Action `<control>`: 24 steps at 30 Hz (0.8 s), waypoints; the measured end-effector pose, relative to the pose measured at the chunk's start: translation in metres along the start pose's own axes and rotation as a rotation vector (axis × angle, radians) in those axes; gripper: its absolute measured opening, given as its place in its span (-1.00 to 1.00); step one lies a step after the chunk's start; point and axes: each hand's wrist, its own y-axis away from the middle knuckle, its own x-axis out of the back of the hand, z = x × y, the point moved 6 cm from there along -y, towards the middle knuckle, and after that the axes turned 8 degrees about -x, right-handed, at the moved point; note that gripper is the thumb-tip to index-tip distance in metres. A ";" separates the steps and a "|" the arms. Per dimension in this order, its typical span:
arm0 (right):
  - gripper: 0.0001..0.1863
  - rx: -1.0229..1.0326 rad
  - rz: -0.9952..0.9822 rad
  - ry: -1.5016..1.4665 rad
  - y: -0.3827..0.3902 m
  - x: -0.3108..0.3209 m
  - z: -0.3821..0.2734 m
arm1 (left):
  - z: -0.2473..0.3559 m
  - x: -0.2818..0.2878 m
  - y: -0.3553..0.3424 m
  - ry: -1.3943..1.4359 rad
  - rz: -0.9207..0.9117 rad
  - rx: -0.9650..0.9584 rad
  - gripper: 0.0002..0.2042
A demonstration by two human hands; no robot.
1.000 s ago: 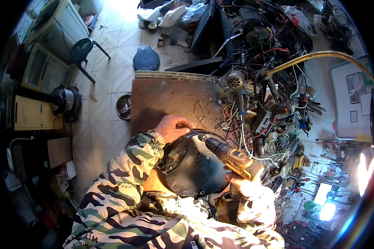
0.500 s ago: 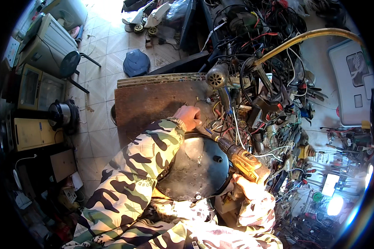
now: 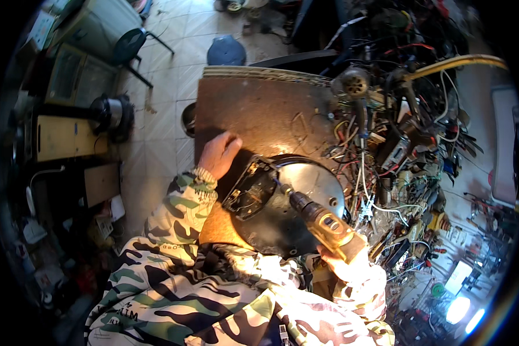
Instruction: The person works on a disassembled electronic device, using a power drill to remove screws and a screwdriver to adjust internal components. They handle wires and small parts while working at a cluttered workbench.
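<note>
My right hand [image 3: 345,262] is wrapped round the grip of a yellow and black cordless drill [image 3: 323,222]. Its bit points up and left, at the edge of a black open housing [image 3: 254,190] with small parts inside. This housing leans against a round, dark, shiny disc-shaped object [image 3: 271,228] in front of my body. My left hand [image 3: 218,155] is just beyond the housing's upper left side, over the brown board. Its fingers are curled together; whatever they hold, if anything, is hidden.
A brown wooden board [image 3: 254,109] forms the work surface. Tangled wires and tools [image 3: 386,167] crowd its right side, below a bent yellow tube [image 3: 455,62]. A dark stool [image 3: 130,46] and a pot-like cooker [image 3: 111,112] stand at left on or above the tiled floor.
My left hand has drawn back leftward from the drill tip. The view has shifted, and the black housing, earlier hidden by my left arm, now shows. The drill stays in my right hand.
</note>
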 end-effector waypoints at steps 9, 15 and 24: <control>-0.68 0.017 -0.103 0.484 -0.010 -0.066 -0.046 | -0.056 -0.034 0.099 0.220 -0.199 0.143 -0.37; -0.67 0.133 -0.105 0.481 -0.011 -0.081 -0.050 | -0.052 -0.034 0.095 0.271 -0.218 0.111 -0.38; -0.70 0.079 -0.067 0.477 -0.012 -0.088 -0.054 | -0.065 -0.041 0.095 0.331 -0.235 0.119 -0.45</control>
